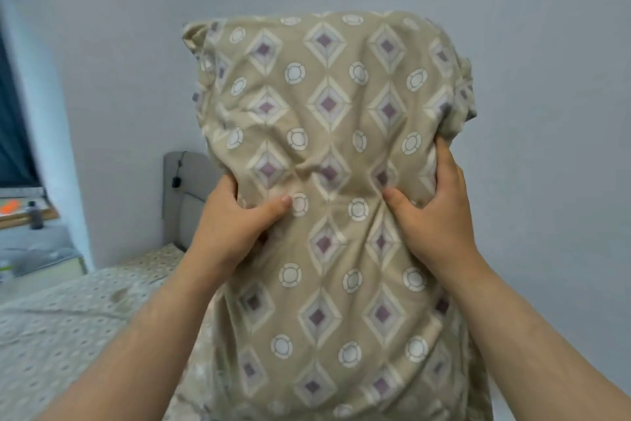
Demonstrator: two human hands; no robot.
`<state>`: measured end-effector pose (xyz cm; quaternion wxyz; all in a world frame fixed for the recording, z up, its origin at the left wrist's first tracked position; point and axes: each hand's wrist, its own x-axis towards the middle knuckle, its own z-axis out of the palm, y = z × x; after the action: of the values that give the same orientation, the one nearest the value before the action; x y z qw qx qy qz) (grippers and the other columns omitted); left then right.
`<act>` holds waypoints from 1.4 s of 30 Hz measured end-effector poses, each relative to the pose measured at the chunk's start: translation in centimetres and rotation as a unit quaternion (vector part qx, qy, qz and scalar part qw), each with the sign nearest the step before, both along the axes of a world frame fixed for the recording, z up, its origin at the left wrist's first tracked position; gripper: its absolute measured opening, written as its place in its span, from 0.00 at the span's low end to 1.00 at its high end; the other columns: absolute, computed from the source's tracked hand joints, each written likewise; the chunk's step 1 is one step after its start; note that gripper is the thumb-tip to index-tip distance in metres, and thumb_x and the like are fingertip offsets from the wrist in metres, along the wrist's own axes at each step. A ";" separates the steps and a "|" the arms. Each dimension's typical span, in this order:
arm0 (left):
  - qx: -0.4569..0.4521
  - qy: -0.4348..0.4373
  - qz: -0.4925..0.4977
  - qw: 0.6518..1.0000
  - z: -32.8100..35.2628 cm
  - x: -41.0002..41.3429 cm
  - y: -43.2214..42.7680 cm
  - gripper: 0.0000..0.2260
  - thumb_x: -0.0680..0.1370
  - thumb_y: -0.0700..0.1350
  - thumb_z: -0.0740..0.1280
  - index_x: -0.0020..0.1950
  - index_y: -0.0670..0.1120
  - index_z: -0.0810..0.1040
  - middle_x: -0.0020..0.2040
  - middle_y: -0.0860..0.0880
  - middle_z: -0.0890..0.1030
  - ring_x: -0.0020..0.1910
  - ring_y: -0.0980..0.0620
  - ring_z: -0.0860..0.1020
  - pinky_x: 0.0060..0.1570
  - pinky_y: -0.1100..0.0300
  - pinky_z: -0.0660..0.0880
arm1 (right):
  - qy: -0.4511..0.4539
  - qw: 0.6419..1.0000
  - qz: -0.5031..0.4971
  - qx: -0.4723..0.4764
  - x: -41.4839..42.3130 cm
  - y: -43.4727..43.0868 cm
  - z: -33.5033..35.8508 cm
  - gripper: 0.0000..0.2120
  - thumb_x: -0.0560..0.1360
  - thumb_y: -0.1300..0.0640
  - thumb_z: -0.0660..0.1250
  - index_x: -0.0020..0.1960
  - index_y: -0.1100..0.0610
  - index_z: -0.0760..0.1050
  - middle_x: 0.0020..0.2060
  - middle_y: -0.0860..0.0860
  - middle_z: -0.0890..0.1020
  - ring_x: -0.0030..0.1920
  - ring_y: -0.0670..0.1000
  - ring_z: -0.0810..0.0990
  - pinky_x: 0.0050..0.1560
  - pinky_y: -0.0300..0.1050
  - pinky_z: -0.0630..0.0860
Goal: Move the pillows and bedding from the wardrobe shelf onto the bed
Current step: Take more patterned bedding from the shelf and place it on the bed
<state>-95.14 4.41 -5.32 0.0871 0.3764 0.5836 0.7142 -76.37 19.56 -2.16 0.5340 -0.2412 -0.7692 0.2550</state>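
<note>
Ana: Above the near edge of the bed (68, 325), what was the person holding?

Ben: A pillow (327, 181), held upright in front of the camera with both bare hands. Its case was tan, printed with cream diamonds that had purple centres, and with small white rings between them. It filled the middle of the view, from near the top down past the bottom edge.

Ana: How were the hands placed?

Ben: The left hand (235, 226) was clamped on the pillow's left side at about mid-height, thumb pressed flat on the front and the fingers wrapped out of sight behind. The right hand (433, 216) gripped the right side at the same level, thumb on the front, fingers curled round the edge. The fabric puckered inward between the two thumbs, so the pillow looked pinched at its waist.

Ana: And where was the bed in relation to it?

Ben: The bed lay to the lower left, covered in a pale sheet with a small dotted pattern. Whether the pillow's bottom end touched the bed could not be told. A grey padded headboard (186, 195) stood against the pale wall (546, 79) behind the pillow, with a thin dark cord hanging over it. Far left there was a dark window (13, 134) and a sill with a small dark bottle (36, 216).
</note>
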 end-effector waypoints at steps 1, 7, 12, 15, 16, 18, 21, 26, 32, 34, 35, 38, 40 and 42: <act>-0.007 -0.019 -0.002 1.000 -0.9 -1.9 -0.4 0.30 0.59 0.53 0.78 0.60 0.51 0.77 0.52 0.52 0.85 0.51 0.51 0.84 0.47 0.55 0.79 | 0.006 1.000 0.015 -0.009 -2.1 0.9 -0.7 0.40 0.71 0.51 0.73 0.76 0.42 0.56 0.68 0.44 0.68 0.65 0.40 0.68 0.64 0.38 0.65; -0.049 -0.097 0.116 0.987 -7.3 -8.1 2.0 0.14 0.66 0.45 0.78 0.49 0.51 0.81 0.44 0.53 0.87 0.46 0.52 0.85 0.45 0.57 0.79 | -0.015 0.990 0.113 -0.077 -12.5 6.5 -7.1 0.34 0.73 0.53 0.72 0.73 0.41 0.61 0.66 0.44 0.73 0.66 0.46 0.72 0.68 0.52 0.69; -0.090 -0.099 0.198 0.971 -11.8 -11.9 8.1 0.17 0.67 0.51 0.77 0.53 0.57 0.79 0.48 0.59 0.84 0.46 0.61 0.82 0.46 0.63 0.77 | -0.058 0.973 0.196 -0.106 -21.9 13.0 -12.9 0.30 0.72 0.55 0.71 0.70 0.40 0.65 0.63 0.44 0.76 0.63 0.46 0.75 0.65 0.54 0.73; -0.156 -0.104 0.256 0.948 -14.6 -15.5 12.6 0.25 0.65 0.53 0.78 0.59 0.57 0.71 0.48 0.65 0.78 0.44 0.66 0.76 0.47 0.64 0.73 | -0.092 0.960 0.233 -0.123 -27.8 17.9 -16.7 0.30 0.71 0.56 0.71 0.70 0.42 0.66 0.63 0.45 0.75 0.63 0.46 0.74 0.66 0.54 0.72; -0.174 -0.106 0.270 0.941 -15.7 -16.7 14.1 0.28 0.65 0.52 0.78 0.61 0.56 0.70 0.49 0.65 0.77 0.45 0.68 0.74 0.45 0.67 0.71 | -0.109 0.954 0.245 -0.132 -29.8 19.6 -18.2 0.31 0.71 0.57 0.71 0.70 0.43 0.66 0.63 0.46 0.75 0.62 0.46 0.73 0.66 0.54 0.72; -0.190 -0.114 0.293 0.930 -18.1 -18.8 16.2 0.31 0.66 0.50 0.77 0.66 0.54 0.69 0.54 0.63 0.77 0.50 0.65 0.76 0.47 0.69 0.70 | -0.134 0.942 0.271 -0.146 -33.0 22.1 -21.0 0.31 0.71 0.57 0.70 0.71 0.43 0.65 0.63 0.46 0.74 0.63 0.46 0.73 0.66 0.53 0.72; -0.197 -0.165 0.329 0.909 -21.7 -20.8 18.7 0.32 0.67 0.45 0.76 0.66 0.54 0.63 0.54 0.63 0.76 0.51 0.65 0.76 0.52 0.63 0.70 | -0.171 0.923 0.302 -0.167 -36.9 24.8 -25.4 0.32 0.72 0.55 0.70 0.71 0.40 0.63 0.64 0.44 0.73 0.63 0.44 0.72 0.66 0.49 0.70; -0.233 -0.217 0.312 0.895 -27.8 -22.7 20.9 0.36 0.68 0.43 0.71 0.71 0.58 0.59 0.55 0.63 0.79 0.50 0.67 0.78 0.48 0.71 0.73 | -0.250 0.896 0.305 -0.203 -40.2 27.9 -32.3 0.35 0.71 0.52 0.71 0.72 0.38 0.58 0.66 0.44 0.71 0.65 0.49 0.71 0.65 0.53 0.71; -0.240 -0.236 0.314 0.888 -34.3 -26.3 23.0 0.36 0.66 0.54 0.71 0.68 0.70 0.58 0.56 0.71 0.77 0.56 0.67 0.77 0.61 0.61 0.73 | -0.336 0.879 0.261 -0.214 -44.6 29.8 -37.4 0.40 0.69 0.56 0.73 0.75 0.41 0.56 0.66 0.56 0.73 0.64 0.61 0.72 0.62 0.57 0.70; -0.234 -0.249 0.326 0.881 -36.2 -28.2 23.9 0.31 0.67 0.52 0.69 0.64 0.72 0.59 0.55 0.70 0.77 0.57 0.65 0.76 0.58 0.62 0.73 | -0.351 0.877 0.249 -0.212 -46.7 30.1 -38.8 0.41 0.69 0.55 0.73 0.75 0.41 0.56 0.66 0.57 0.72 0.63 0.62 0.72 0.61 0.57 0.70; -0.223 -0.255 0.332 0.880 -37.1 -29.3 24.2 0.29 0.68 0.50 0.68 0.61 0.72 0.59 0.54 0.70 0.77 0.56 0.65 0.76 0.55 0.66 0.72 | -0.355 0.877 0.249 -0.206 -47.9 30.4 -39.6 0.41 0.69 0.53 0.73 0.75 0.41 0.56 0.67 0.56 0.72 0.64 0.61 0.72 0.62 0.57 0.70; -0.201 -0.245 0.360 0.877 -38.3 -33.5 25.0 0.26 0.71 0.45 0.67 0.58 0.68 0.59 0.48 0.70 0.74 0.49 0.67 0.75 0.43 0.74 0.68 | -0.341 0.886 0.272 -0.156 -52.5 31.2 -40.9 0.38 0.68 0.49 0.72 0.74 0.43 0.58 0.69 0.53 0.70 0.67 0.57 0.69 0.65 0.55 0.68; -0.198 -0.220 0.379 0.877 -38.8 -37.2 25.4 0.24 0.72 0.43 0.68 0.60 0.63 0.62 0.48 0.68 0.74 0.51 0.60 0.77 0.47 0.68 0.70 | -0.329 0.893 0.279 -0.124 -56.3 31.6 -41.2 0.38 0.70 0.50 0.70 0.75 0.47 0.57 0.72 0.52 0.65 0.70 0.53 0.65 0.65 0.46 0.63; -0.204 -0.189 0.395 0.876 -39.3 -41.8 25.9 0.23 0.72 0.42 0.68 0.64 0.56 0.64 0.50 0.63 0.75 0.55 0.54 0.77 0.52 0.63 0.68 | -0.328 0.894 0.289 -0.093 -61.2 32.2 -41.8 0.38 0.71 0.51 0.69 0.76 0.50 0.55 0.74 0.53 0.59 0.73 0.53 0.60 0.67 0.45 0.60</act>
<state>-136.96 30.31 -44.60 -0.0190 -0.0534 0.7889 0.6119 -137.53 51.80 -43.98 0.1289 -0.1273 -0.9092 0.3748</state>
